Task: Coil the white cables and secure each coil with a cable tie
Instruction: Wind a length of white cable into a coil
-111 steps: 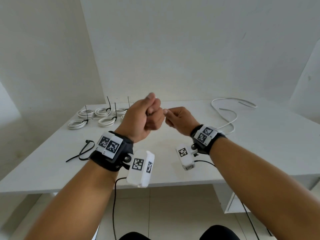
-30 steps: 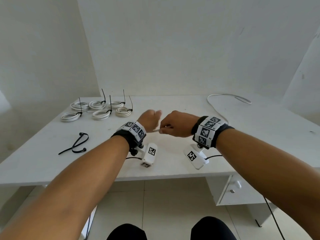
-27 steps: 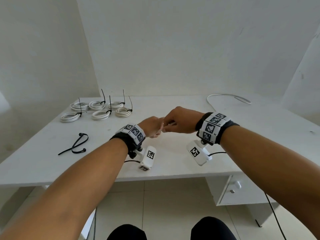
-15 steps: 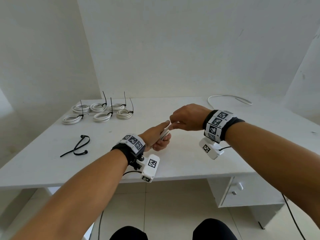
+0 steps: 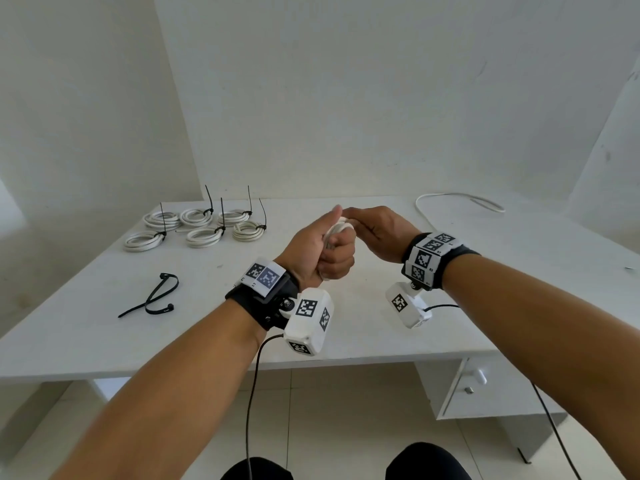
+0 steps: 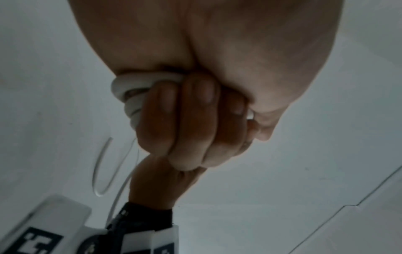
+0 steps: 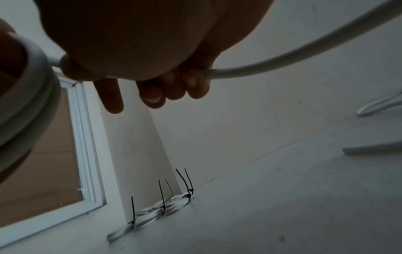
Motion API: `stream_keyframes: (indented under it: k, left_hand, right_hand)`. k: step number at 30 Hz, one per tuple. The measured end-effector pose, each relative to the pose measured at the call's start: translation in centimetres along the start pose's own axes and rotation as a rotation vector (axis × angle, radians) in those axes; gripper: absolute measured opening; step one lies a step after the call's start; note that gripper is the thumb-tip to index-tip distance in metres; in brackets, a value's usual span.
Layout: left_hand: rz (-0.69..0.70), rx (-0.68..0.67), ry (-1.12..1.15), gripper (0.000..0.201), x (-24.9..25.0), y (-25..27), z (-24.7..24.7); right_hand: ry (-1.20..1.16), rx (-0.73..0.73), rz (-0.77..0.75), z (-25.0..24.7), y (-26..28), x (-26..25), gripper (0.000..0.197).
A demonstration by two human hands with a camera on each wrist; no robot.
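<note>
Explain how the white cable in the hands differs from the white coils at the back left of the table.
The cable in the hands is only partly wound: the left hand grips its loops, the right hand feeds a loose length. The finished coils are fully wound.
The held cable has no tie; each finished coil carries a black cable tie.
The held cable is above the table; the coils lie flat on it.
Both are white cable.
</note>
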State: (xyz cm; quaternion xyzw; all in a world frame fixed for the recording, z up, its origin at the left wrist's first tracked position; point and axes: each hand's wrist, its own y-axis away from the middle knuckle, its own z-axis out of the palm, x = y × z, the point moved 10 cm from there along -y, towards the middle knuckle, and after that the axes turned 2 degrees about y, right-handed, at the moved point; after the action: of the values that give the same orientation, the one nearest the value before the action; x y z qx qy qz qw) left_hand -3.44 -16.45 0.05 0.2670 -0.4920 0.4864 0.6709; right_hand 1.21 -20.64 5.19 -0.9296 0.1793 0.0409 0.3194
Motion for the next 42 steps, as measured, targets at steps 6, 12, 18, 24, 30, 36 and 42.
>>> stream_keyframes:
  k: [6, 12, 18, 24, 30, 36, 42]
  left_hand:
    - [0.218, 0.125, 0.004, 0.057, 4.3, -0.1, 0.5]
    - [0.417, 0.633, -0.115, 0.058, 8.5, 0.6, -3.3]
    - [0.464, 0.966, -0.646, 0.059, 9.2, 1.9, -6.6]
    - [0.242, 0.788, -1.005, 0.056, 6.0, 0.0, -8.9]
    - [-0.103, 0.417, -0.916, 0.043, 0.3, 0.3, -7.7]
    - [-0.156, 0.293, -0.500, 0.064, -1.2, 0.9, -6.1]
    - [0.020, 0.244, -0.384, 0.039, 0.7, 0.7, -4.0]
  right_hand:
    - [-0.083, 0.025, 0.146, 0.7, -0.2, 0.2, 0.019]
    - [0.135, -0.176, 0.201, 4.2, -0.2, -1.1, 0.025]
    - [0.379, -0.366, 0.081, 5.9, -0.7, -4.0, 0.032]
    - [0.351, -0.491, 0.001, 6.0, 0.1, -5.2, 0.030]
    - [-0.026, -0.339, 0.016, 1.9, -0.5, -4.4, 0.009]
    - [-0.209, -0.133, 0.178, -1.8, -0.8, -1.3, 0.007]
    - [-0.412, 0.090, 0.264, -2.2, 0.0, 0.2, 0.002]
